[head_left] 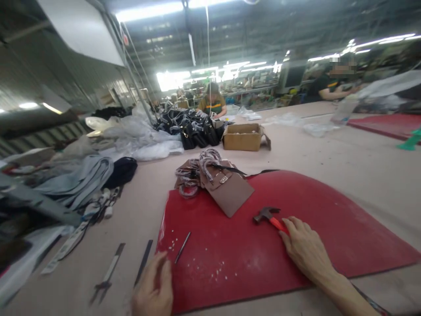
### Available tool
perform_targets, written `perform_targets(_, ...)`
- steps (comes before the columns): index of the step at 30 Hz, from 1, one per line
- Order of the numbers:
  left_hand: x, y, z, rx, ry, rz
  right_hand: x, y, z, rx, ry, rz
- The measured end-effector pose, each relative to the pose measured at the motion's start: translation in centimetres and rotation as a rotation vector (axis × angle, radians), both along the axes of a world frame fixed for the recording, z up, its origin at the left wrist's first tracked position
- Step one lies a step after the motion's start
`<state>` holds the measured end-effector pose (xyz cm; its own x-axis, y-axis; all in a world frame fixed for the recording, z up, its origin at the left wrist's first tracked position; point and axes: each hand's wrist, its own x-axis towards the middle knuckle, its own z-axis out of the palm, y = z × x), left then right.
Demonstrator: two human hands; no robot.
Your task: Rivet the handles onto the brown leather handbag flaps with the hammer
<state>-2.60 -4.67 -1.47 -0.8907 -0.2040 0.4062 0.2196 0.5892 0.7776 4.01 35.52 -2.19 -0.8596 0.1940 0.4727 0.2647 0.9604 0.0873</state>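
My right hand (307, 250) is closed on the orange-red handle of a claw hammer (265, 214), whose dark head lies on the red mat (263, 259). At the mat's left edge is my left hand (153, 287), slightly blurred, its thumb and fingers apart with nothing seen between them. A thin dark metal rod (183, 248) lies on the mat just beyond it, among several small white bits (219, 272). Toward the mat's far edge rests a pile of brown handbags (230, 191), their handles wrapped in clear plastic.
Dividers-like metal tool (107, 276) and a dark strip (144, 262) lie left of the mat. Farther off stand a cardboard box (242, 137) and black bags (199, 131). Grey fabric (82, 180) is heaped at left. Two people (212, 103) work across the table.
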Motion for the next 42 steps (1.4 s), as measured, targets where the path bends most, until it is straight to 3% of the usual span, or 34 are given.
perform_targets(1, -1.7, 2.7, 0.8, 0.042, -0.048, -0.113, 0.2, 0.7, 0.0, -0.001, -0.037, -0.023)
perform_targets(3, -4.9, 8.1, 1.9, 0.183, -0.225, -0.209, 0.3, 2.2, 0.1, -0.007, -0.088, -0.070)
perform_targets(7, -10.0, 16.4, 2.0, 0.453, -0.558, -0.205, 0.6, 5.2, -0.1, -0.021, -0.043, -0.191)
perform_targets(11, -12.9, 20.3, 1.2, 0.526, -0.621, -0.248, 0.7, 6.7, -0.8, -0.011, 0.039, -0.230)
perform_targets(15, -13.7, 21.7, 0.7, 0.544, -0.617, -0.303, 0.7, 6.5, -0.7, -0.029, 0.046, -0.245)
perform_targets(21, -11.5, 21.0, 0.0, 0.521, -0.537, -0.222, 0.7, 6.0, 0.1, -0.065, 0.026, -0.261)
perform_targets(25, -10.2, 19.9, 0.4, 0.543, -0.504, -0.193, 0.7, 5.9, 0.2, -0.081, 0.021, -0.269)
perform_targets(29, -9.1, 19.5, 1.9, 0.603, -0.476, -0.281, 0.9, 5.8, 0.2, -0.081, 0.013, -0.274)
perform_targets(33, -5.8, 18.4, 3.3, 0.668, -0.489, -0.381, 1.0, 5.6, 0.3, -0.101, 0.006, -0.282)
perform_targets(36, -1.9, 15.7, 3.2, 0.752, -0.587, -0.425, 0.9, 5.4, 0.5, -0.120, 0.008, -0.282)
perform_targets(42, 6.0, 6.9, 1.4, 0.737, -0.841, -0.450, 0.9, 4.7, 0.8, -0.154, -0.034, -0.293)
